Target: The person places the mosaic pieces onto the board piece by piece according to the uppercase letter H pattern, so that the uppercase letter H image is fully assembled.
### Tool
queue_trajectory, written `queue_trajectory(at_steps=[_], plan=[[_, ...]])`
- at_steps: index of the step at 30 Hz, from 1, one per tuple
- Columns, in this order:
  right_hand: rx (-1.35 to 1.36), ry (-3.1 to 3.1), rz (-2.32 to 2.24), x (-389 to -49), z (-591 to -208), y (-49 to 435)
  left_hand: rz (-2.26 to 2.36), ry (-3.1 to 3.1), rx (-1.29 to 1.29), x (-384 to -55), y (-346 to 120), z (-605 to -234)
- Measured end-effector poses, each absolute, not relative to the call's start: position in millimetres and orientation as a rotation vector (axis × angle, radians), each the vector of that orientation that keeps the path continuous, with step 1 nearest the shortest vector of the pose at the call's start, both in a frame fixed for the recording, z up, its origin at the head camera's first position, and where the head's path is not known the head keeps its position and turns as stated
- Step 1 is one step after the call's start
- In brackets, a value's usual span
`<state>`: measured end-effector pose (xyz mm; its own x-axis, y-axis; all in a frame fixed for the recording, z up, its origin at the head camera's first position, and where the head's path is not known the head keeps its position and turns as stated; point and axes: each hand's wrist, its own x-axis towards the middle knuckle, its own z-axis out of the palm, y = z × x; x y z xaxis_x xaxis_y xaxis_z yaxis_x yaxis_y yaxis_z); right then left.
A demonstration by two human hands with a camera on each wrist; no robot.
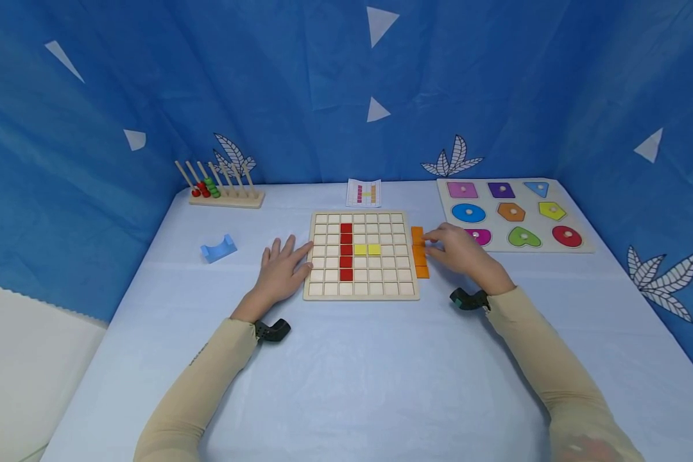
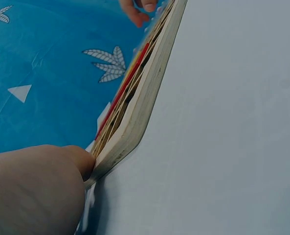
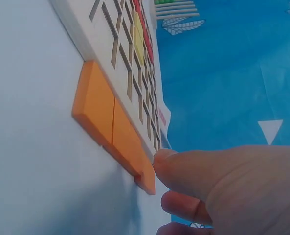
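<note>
A wooden grid board [image 1: 360,298] lies flat, with several red square tiles [image 1: 346,262] in a column and two yellow tiles [image 1: 367,249] beside them. My left hand [image 1: 277,273] lies with fingers spread, touching the board's left edge; in the left wrist view the thumb [image 2: 76,159] is against its corner. Along the right edge lies a row of orange square tiles [image 1: 419,253], also large in the right wrist view. Over the far end of that row, my right hand [image 1: 459,249] has its fingers loosely bent, thumb close to the last tile; no tile shows between the fingers.
Behind the board lies a small pattern card [image 1: 364,200]. A wooden peg rack with beads [image 1: 225,201] stands at back left, a blue curved piece [image 1: 219,249] in front of it. A shape puzzle board [image 1: 498,237] lies right. Blue cloth [image 1: 323,83] hangs behind the table.
</note>
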<state>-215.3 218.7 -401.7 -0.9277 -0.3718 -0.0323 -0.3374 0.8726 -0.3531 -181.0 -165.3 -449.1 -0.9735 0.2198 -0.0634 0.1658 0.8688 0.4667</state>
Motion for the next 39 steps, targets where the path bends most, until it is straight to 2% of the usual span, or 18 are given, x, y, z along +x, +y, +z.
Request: queue_trajectory(at_steps=[17, 39], plan=[[-0.522, 2.944, -0.508, -217, -405, 224, 0.735, 2.938, 0.306, -181, -166, -450], [-0.686, 2.916, -0.460, -176, -415, 226, 0.729, 2.931, 0.306, -181, -165, -449]])
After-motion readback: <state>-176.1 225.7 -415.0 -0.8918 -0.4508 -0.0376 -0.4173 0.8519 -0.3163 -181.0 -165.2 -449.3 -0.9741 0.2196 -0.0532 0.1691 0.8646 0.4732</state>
